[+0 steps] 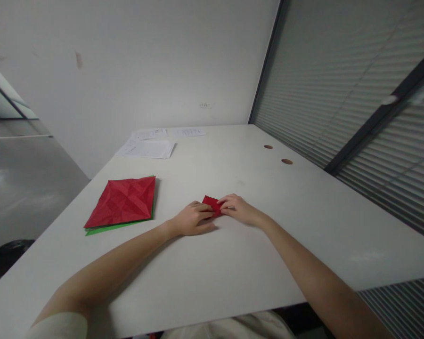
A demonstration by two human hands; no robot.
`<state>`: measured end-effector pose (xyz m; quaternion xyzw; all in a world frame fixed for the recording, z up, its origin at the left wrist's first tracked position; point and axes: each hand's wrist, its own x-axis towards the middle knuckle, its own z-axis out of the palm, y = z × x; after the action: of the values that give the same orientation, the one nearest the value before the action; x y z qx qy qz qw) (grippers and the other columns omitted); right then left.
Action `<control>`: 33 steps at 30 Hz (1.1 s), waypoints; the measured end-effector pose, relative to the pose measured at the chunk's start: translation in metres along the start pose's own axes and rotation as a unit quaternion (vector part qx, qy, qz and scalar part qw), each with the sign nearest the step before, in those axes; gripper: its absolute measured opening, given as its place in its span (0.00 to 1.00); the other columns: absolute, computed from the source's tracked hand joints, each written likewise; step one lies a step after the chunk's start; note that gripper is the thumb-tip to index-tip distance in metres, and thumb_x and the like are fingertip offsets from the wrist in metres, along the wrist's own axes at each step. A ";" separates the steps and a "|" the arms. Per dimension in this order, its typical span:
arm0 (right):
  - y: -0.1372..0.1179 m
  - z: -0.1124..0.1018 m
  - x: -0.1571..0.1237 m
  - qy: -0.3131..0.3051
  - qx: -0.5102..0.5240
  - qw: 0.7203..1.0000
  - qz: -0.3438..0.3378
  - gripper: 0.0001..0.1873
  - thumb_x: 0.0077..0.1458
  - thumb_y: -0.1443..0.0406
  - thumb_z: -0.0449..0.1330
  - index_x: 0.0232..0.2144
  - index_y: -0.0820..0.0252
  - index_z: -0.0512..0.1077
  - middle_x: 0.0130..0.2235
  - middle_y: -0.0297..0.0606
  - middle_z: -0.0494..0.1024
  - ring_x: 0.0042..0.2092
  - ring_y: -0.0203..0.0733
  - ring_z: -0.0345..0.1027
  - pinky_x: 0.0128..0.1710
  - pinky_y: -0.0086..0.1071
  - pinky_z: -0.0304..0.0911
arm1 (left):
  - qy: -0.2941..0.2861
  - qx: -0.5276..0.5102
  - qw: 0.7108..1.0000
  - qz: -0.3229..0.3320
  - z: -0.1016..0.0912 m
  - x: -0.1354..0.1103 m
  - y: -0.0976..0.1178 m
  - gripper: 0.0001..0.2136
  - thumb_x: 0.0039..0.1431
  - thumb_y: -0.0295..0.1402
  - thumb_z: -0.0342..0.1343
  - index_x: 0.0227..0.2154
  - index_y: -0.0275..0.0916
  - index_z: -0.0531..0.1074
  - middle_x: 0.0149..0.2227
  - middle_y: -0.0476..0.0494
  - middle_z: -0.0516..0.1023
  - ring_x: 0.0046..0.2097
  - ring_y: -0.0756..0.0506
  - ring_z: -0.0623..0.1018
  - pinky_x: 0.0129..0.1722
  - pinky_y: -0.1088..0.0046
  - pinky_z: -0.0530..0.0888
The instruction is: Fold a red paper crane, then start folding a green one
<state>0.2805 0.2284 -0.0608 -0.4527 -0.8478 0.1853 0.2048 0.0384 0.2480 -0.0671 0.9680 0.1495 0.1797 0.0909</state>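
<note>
A small folded piece of red paper [211,201] lies on the white table between my hands. My left hand [194,218] rests on the table, its fingers over the paper's left and near part and its thumb stretched along the tabletop. From the other side, my right hand [238,209] has its fingertips bent together on the paper's right edge. The fingers cover much of the paper, so its full shape is hidden. To the left lies a stack of creased square sheets, a red sheet [129,201] on top with a green sheet [118,228] showing beneath it.
Several printed sheets [150,149] lie at the far left of the white table [229,263], near the wall. Two round holes [287,161] pierce the tabletop at the right. Window blinds [325,89] run along the right side. A black bag [7,259] is beyond the left edge.
</note>
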 end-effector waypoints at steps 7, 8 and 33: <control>0.008 0.010 -0.001 0.037 -0.037 0.998 0.042 0.10 0.61 0.62 0.56 0.32 0.57 0.77 0.44 0.42 0.72 0.49 0.47 0.61 0.53 0.46 0.58 | 0.017 -0.064 0.998 -0.020 0.003 -0.001 -0.002 0.13 0.64 0.39 0.50 0.39 0.36 0.76 0.43 0.36 0.76 0.46 0.43 0.77 0.49 0.67 0.73; 0.009 0.013 0.000 0.047 -0.048 0.997 0.047 0.10 0.61 0.61 0.56 0.31 0.57 0.76 0.43 0.42 0.72 0.49 0.47 0.61 0.52 0.46 0.58 | 0.019 -0.075 0.997 -0.025 0.003 -0.001 -0.003 0.13 0.64 0.38 0.49 0.38 0.36 0.76 0.41 0.37 0.77 0.46 0.44 0.77 0.48 0.69 0.73; 0.015 0.015 0.000 0.053 -0.049 0.993 0.097 0.10 0.56 0.56 0.61 0.30 0.56 0.74 0.46 0.42 0.68 0.52 0.49 0.60 0.53 0.47 0.55 | 0.038 0.008 0.999 -0.016 0.011 0.002 -0.006 0.19 0.66 0.34 0.47 0.58 0.37 0.63 0.52 0.34 0.74 0.53 0.41 0.74 0.54 0.59 0.70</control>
<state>0.2831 0.2341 -0.0811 -0.5514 -0.7959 0.1385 0.2082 0.0432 0.2529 -0.0783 0.9587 0.1701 0.2133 0.0800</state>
